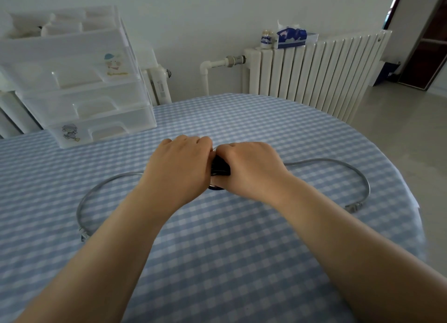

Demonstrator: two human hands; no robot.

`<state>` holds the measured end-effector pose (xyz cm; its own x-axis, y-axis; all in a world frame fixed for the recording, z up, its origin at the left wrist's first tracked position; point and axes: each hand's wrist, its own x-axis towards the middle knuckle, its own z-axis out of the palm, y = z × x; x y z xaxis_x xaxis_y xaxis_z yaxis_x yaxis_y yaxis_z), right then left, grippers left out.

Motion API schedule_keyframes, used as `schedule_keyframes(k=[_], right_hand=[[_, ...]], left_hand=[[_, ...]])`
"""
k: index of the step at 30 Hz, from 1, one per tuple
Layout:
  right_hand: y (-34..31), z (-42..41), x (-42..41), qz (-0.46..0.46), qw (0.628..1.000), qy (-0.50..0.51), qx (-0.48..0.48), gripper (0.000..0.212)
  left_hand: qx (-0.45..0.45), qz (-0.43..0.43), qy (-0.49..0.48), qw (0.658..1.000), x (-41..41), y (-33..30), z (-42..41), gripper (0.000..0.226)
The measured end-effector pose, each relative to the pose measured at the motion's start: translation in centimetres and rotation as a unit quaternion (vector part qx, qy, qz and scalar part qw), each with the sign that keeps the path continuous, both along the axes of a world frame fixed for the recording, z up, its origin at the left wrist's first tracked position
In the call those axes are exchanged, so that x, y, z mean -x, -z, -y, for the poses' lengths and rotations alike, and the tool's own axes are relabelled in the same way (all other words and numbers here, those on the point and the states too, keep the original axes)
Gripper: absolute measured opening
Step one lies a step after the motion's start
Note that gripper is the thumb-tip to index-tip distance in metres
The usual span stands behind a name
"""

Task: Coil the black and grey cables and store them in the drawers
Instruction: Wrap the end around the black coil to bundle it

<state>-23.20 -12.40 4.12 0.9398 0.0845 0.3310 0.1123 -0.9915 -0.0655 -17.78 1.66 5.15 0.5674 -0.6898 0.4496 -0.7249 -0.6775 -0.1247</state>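
Observation:
A bundled black cable (219, 169) sits between my two hands at the middle of the table. My left hand (180, 164) and my right hand (251, 167) both curl round it from either side, hiding most of it. A long grey cable (362, 177) lies flat on the checked cloth in a wide arc behind my wrists. One plug end lies at the right, the other at the left (83, 234). A translucent white drawer unit (79, 90) stands at the back left with its stacked drawers closed.
The round table (242, 262) carries a blue-and-white checked cloth; its edge curves off at the right. A white radiator (314, 71) stands behind, with a tissue box (294, 37) and a small jar (266, 40) on top.

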Motion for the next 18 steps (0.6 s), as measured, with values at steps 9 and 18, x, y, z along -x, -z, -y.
schedule_keyframes(k=[9, 18], right_hand=[[-0.2, 0.5, -0.1, -0.037, 0.999, -0.018, -0.018, 0.038], [-0.2, 0.8, 0.3, -0.044, 0.998, -0.018, -0.031, 0.039]], left_hand=[[-0.040, -0.177, 0.014, 0.983, -0.3, -1.7, -1.2, 0.018], [0.048, -0.312, 0.054, 0.947, -1.6, -1.1, -0.9, 0.035]])
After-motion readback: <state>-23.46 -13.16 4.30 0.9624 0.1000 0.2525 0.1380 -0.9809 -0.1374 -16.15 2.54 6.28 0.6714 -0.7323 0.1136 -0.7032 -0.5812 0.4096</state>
